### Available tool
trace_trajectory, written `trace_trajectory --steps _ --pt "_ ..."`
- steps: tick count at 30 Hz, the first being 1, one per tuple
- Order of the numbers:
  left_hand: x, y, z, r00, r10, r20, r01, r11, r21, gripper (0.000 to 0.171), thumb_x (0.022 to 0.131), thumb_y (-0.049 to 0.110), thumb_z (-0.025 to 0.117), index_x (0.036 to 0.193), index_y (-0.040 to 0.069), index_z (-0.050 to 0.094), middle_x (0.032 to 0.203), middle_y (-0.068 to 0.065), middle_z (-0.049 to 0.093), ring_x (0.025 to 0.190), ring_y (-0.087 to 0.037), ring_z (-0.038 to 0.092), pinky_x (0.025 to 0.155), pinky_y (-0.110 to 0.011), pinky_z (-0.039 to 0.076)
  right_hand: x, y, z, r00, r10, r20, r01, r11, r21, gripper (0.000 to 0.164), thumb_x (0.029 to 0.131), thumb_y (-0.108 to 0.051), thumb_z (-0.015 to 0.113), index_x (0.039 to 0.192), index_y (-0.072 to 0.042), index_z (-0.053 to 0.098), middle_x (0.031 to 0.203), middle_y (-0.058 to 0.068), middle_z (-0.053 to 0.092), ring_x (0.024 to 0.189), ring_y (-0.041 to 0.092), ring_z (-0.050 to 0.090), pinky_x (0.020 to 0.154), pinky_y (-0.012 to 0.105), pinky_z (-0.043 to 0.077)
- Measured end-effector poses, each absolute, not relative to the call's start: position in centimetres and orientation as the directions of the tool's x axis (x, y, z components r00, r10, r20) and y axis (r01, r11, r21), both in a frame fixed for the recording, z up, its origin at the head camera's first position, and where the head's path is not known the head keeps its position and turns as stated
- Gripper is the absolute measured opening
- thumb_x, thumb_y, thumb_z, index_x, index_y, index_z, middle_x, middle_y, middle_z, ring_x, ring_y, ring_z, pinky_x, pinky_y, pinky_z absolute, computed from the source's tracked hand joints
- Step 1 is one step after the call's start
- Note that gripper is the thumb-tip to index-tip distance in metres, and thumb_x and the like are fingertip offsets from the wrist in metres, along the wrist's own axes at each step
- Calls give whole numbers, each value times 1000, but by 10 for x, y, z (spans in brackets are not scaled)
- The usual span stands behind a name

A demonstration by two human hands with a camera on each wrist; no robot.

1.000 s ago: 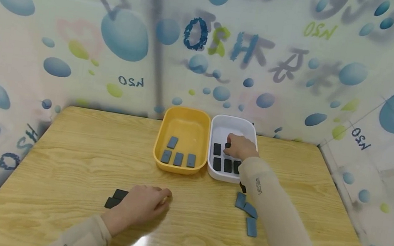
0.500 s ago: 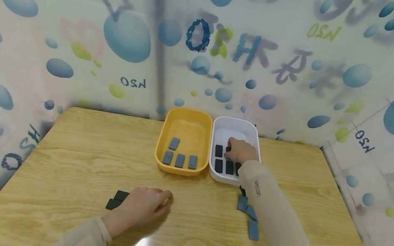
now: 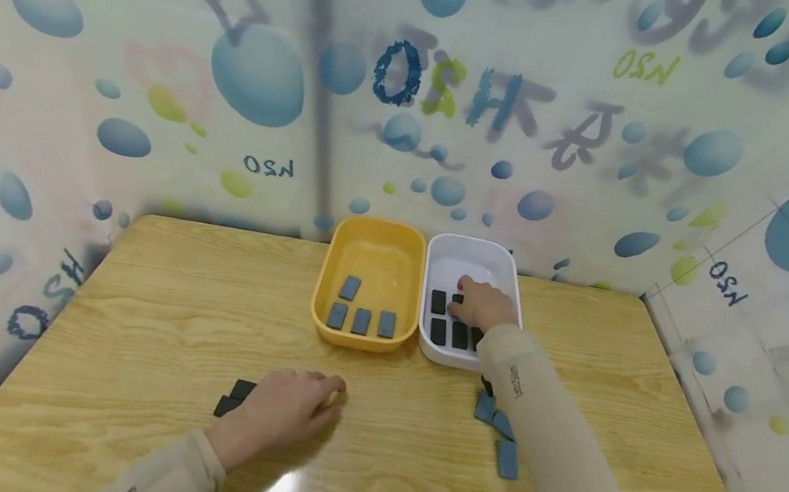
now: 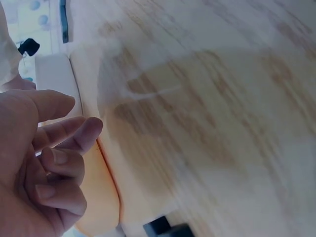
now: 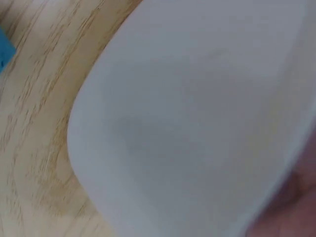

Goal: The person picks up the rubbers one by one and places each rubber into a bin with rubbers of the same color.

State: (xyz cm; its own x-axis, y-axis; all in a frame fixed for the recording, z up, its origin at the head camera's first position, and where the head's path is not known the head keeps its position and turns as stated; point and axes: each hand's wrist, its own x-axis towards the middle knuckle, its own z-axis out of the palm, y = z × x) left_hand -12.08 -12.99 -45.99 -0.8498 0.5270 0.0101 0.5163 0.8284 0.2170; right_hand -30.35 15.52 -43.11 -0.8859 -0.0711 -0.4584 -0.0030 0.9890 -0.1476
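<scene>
My right hand reaches into the white tray; its thumb and forefinger are parted around a small black tile. That tile is partly hidden by the fingers, beside another black tile and behind a front row of black tiles. In the right wrist view the tray wall covers most of the hand. My left hand rests over the table, fingers loosely curled and holding nothing, as the left wrist view shows too. Black tiles lie beside its wrist, partly covered by it.
A yellow tray stands against the white tray's left side, with several grey-blue tiles inside. More grey-blue tiles lie on the wooden table beside the right forearm. A patterned wall rises behind the trays.
My right hand has lowered slightly in the white tray with the black tile, and its thumb and forefinger have parted. The left hand stays nearly still.
</scene>
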Motion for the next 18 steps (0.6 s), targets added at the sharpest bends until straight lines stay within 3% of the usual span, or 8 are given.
trace_trajectory --steps 9,14,18 --pt "-121 -133 -453 -865 498 57 500 848 174 24 94 33 61 111 18 68 77 8 66 58 -6 54 49 -26 42 -284 166 -409 -921 -135 -365 -82 984 -157 56 99 -43 49 145 -15 38 129 15 61 104 29 61 94 50 47" --pt "-122 -137 -448 -887 462 15 455 867 202 25 94 33 62 112 17 68 77 7 68 60 -6 56 53 -28 45 -265 173 -394 -926 -215 -310 -173 972 -157 56 99 -41 51 145 -14 38 129 16 62 103 32 64 91 51 49" --pt "-125 -141 -447 -900 435 -6 423 879 219 25 93 32 63 113 18 68 73 8 65 60 -5 53 54 -28 44 -247 176 -383 -929 -255 -267 -223 964 -144 55 98 -39 53 144 -13 39 117 14 68 91 27 66 82 47 52"
